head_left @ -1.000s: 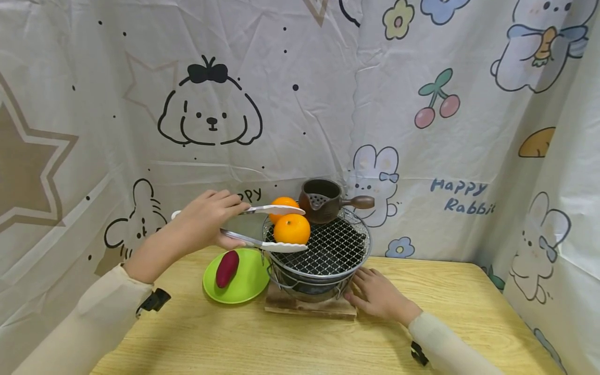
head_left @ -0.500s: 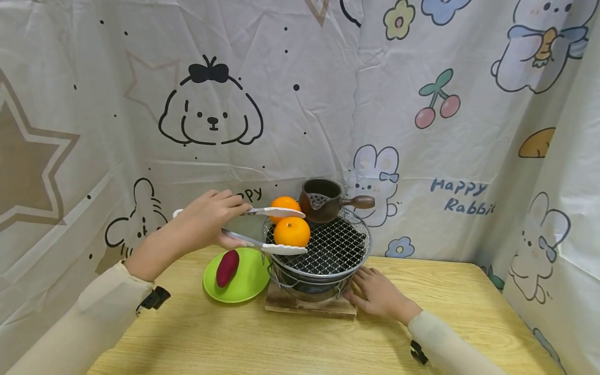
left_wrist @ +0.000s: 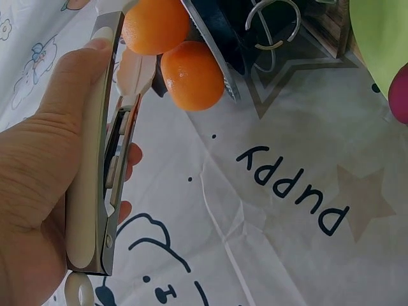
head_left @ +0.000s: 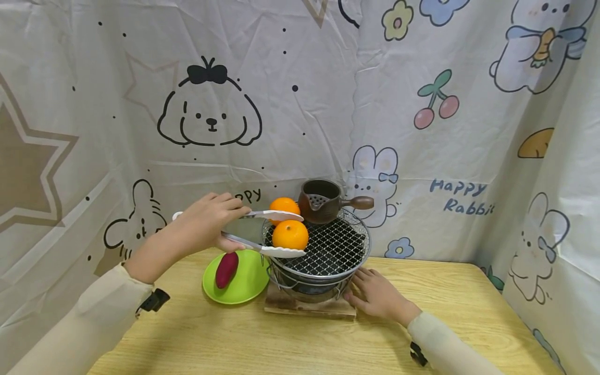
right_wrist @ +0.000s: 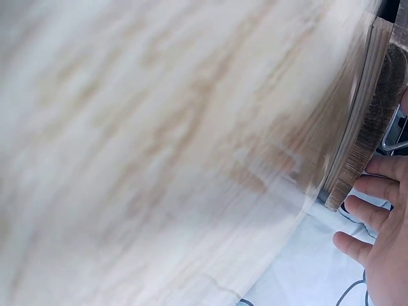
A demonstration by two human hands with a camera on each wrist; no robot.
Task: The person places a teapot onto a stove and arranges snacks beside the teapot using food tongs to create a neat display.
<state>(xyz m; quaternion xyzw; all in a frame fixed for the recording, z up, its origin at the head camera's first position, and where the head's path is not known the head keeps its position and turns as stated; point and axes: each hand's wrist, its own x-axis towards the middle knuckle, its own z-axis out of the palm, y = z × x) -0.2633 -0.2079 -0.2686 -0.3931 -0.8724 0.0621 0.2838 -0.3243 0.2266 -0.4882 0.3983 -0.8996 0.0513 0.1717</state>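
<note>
My left hand grips a pair of metal tongs with pale scalloped tips. The tong arms stand apart, with the nearer orange between them, over the left side of the round grill. Just behind it sits a second orange, partly hidden by the upper tip. In the left wrist view the thumb lies along the tongs, and the other fingers are mostly hidden behind them. My right hand has its fingers stretched out at the right end of the wooden board under the grill; nothing is held in it.
A dark brown side-handled teapot stands at the back of the grill. To the left, a green plate holds a purple sweet potato. A printed curtain hangs close behind the wooden table.
The tongs and the nearer orange have come down slightly toward the grill mesh. My right hand keeps its place at the board.
</note>
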